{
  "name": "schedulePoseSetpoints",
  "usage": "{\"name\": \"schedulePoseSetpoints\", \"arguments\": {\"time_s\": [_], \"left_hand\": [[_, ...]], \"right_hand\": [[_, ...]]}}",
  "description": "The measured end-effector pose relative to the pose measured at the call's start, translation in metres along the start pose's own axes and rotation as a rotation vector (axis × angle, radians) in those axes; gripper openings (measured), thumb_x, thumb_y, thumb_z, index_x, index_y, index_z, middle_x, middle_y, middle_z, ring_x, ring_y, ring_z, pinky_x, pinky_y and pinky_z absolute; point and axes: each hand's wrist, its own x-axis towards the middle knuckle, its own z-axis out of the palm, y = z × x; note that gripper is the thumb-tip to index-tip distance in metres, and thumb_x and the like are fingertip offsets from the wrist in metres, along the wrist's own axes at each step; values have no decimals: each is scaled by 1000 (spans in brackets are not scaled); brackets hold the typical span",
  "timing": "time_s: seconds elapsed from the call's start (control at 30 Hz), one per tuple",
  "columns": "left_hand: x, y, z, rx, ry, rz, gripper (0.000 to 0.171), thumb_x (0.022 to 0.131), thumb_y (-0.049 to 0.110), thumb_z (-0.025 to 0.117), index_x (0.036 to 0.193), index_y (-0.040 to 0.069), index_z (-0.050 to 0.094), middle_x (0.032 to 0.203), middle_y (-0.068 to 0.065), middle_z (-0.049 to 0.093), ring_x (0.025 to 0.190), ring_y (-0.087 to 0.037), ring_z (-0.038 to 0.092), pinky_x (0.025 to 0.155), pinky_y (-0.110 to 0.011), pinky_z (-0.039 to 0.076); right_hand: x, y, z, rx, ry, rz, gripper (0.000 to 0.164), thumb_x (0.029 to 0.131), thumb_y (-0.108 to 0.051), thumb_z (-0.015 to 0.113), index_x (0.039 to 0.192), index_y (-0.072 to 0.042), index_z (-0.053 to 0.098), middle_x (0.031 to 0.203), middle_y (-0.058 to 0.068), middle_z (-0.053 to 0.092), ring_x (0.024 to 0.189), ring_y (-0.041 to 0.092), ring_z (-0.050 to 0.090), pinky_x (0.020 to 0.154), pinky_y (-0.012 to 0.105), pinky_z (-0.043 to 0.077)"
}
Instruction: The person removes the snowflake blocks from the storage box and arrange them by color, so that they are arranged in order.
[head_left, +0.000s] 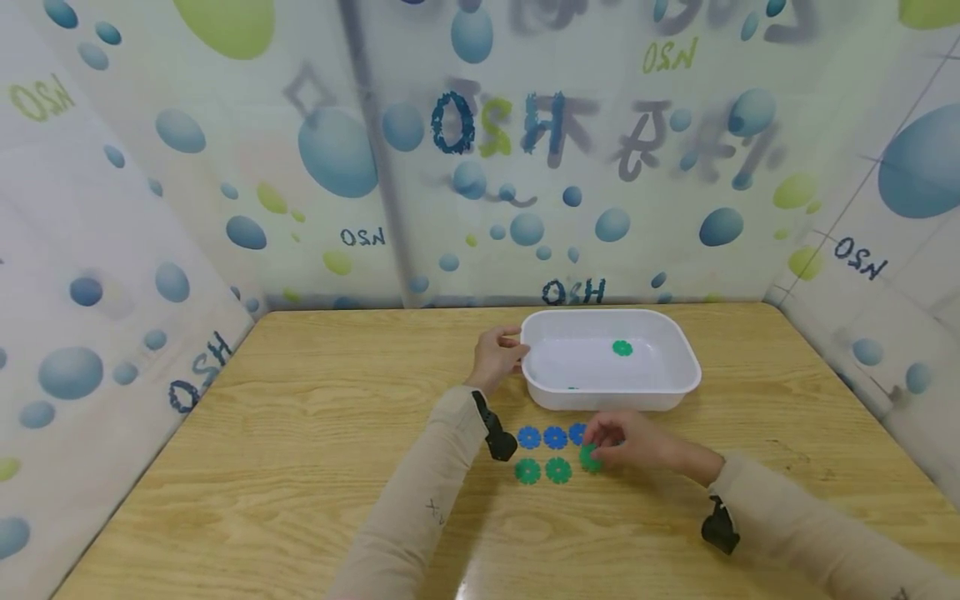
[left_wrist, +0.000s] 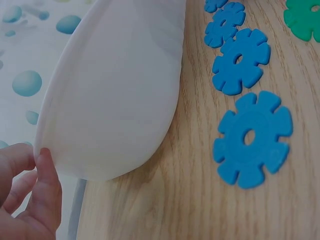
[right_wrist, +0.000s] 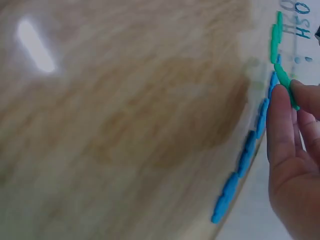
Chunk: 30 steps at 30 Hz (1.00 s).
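My left hand [head_left: 495,358] grips the left rim of a white plastic basin [head_left: 611,401], as the left wrist view also shows, with fingertips at the basin's edge [left_wrist: 125,100]. My right hand [head_left: 637,442] pinches a green notched disc [head_left: 589,457] between thumb and fingers, tilted in the right wrist view [right_wrist: 285,82]. Left of it, two green discs [head_left: 528,471] lie flat on the table. Behind them runs a row of blue notched discs [head_left: 555,437], partly hidden by my right hand. Inside the basin lies a green disc [head_left: 622,347]; a sliver of another shows at the near wall.
The basin stands on a wood-grain table [head_left: 300,433], behind the rows of discs. Patterned sheets [head_left: 480,208] with blue and green bubbles enclose the table at the back and both sides. Black camera straps [head_left: 495,429] sit on both wrists.
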Motion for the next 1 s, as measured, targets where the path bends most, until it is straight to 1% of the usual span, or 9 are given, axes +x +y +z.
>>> {"name": "schedulePoseSetpoints", "arguments": {"time_s": [0.07,0.23,0.53,0.63,0.83,1.0], "left_hand": [[-1,0,0,2,0,-2,38,82,2,61,119,3,54,88,-10,51,80,-32,61,66,-34,54],[-1,1,0,16,-1,-18,38,82,3,61,119,5,54,90,-10,52,82,-30,61,62,-28,54],[0,2,1,21,14,-23,37,82,3,61,118,6,55,91,-10,52,81,-29,60,67,-33,54],[0,1,1,20,17,-22,38,82,3,61,119,6,55,91,-10,51,82,-29,61,66,-32,54],[2,-1,1,20,16,-23,38,82,4,61,119,5,54,91,-10,51,82,-30,61,61,-27,54],[2,-1,1,17,15,-26,38,82,5,61,119,5,54,92,-10,51,82,-30,61,61,-27,54]], "right_hand": [[0,2,3,16,-11,0,11,81,-7,62,91,-3,58,83,1,57,71,9,53,63,22,49],[0,4,8,-6,-2,-8,11,80,-5,63,89,-2,59,79,0,58,69,7,53,61,22,49],[3,1,11,-130,53,-19,11,76,-5,67,85,-4,61,77,-3,60,69,4,54,62,21,49],[3,0,12,-162,71,-19,12,74,-5,69,84,-4,61,76,-2,60,68,4,54,61,21,49],[4,-1,13,-174,75,-15,11,73,-6,70,81,-5,63,75,-2,60,67,4,54,60,21,50],[4,0,14,-179,77,-12,12,73,-7,71,81,-5,62,75,-3,60,67,5,55,60,21,50]]}}
